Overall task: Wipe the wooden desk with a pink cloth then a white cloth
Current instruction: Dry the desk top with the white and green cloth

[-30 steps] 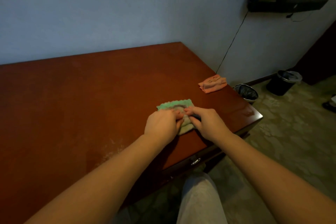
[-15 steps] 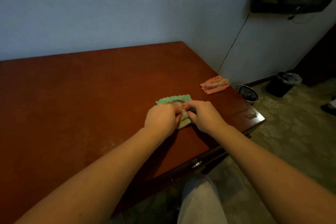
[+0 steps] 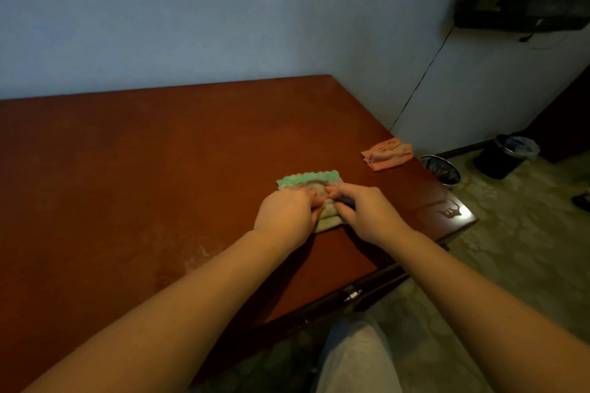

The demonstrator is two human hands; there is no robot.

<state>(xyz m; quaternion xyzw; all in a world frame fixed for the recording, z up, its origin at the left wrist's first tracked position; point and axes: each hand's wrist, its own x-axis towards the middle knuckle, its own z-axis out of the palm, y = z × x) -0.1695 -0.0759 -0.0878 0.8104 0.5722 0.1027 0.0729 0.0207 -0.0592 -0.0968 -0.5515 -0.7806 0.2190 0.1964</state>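
left hand and right hand are meeting over the white cloth, the curled fingers of each pinching its bunched folds. the cloth, green-scalloped along its far edge, is lying on the wooden desk, right of centre. the pink cloth is lying crumpled at the desk's right edge, apart from both hands. a dark bin is standing on the floor beyond.

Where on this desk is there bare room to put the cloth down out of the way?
The reddish-brown wooden desk is bare over its whole left half, blue wall to near edge, and behind the green-edged whitish cloth. Crowded: right front, where the left hand and right hand grip that cloth, with the crumpled pink cloth by the right edge.
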